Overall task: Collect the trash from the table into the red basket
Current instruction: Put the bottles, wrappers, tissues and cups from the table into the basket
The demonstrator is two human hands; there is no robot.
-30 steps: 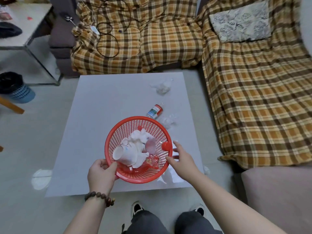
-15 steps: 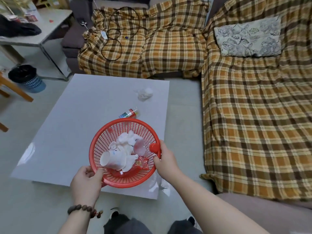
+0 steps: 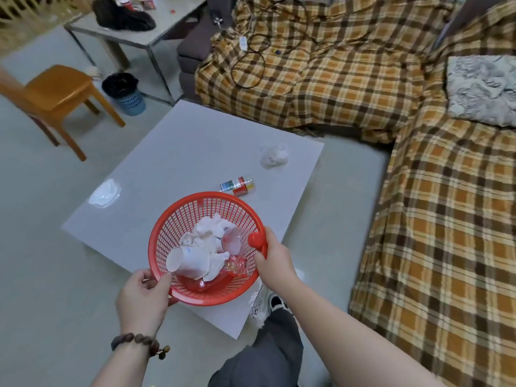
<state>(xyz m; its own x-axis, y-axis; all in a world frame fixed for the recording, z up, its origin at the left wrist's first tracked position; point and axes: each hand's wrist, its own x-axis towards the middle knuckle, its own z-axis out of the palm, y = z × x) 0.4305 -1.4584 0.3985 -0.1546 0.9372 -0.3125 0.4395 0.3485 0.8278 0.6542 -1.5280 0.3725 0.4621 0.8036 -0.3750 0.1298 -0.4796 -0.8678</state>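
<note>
red basket of trash at surface near edge, 6 o'clock, left hand gripping rim at 7, right hand gripping rim at 3, bottle and crumpled tissue at 1, open surface at 10

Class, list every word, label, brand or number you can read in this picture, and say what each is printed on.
No text can be read.
Small bottle on the white table: red, green and yellow label, print too blurred.
Paper cup in the red basket: small blue mark, illegible.
</note>
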